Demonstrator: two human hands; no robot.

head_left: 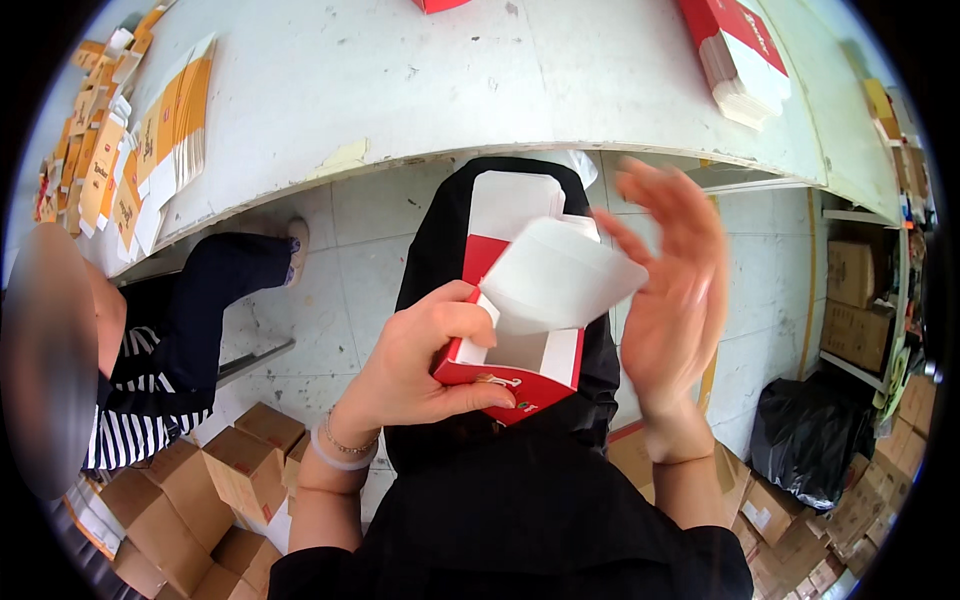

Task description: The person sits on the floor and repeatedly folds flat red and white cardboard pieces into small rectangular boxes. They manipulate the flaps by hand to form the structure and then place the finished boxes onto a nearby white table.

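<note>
Clearly central is the red-and-white paperboard carton [540, 390], held over the person's lap with its mouth open upward and its walls standing. A large white lid flap [565, 280] tilts up over the opening. The left hand [430, 350] grips the carton's left corner, thumb pressed on the red front panel, fingers around the side wall. The right hand [680, 290] is open, fingers spread and motion-blurred, just beside the flap's right corner; whether it touches cannot be told.

With only one hand gripping, the carton could skew if the flap were pushed sideways, and a hard thumb might dent the front panel. The flap's edge could also snag on a wall and crease if bent down off-line.

Beyond it, flat red-and-white cartons [515, 205] lie on the black-clad lap; being loose, they might slide off with a knee movement. Farther out, the white worktable [420, 90] bears a stack of red cartons [735, 50] and orange cartons [180, 120].
</note>
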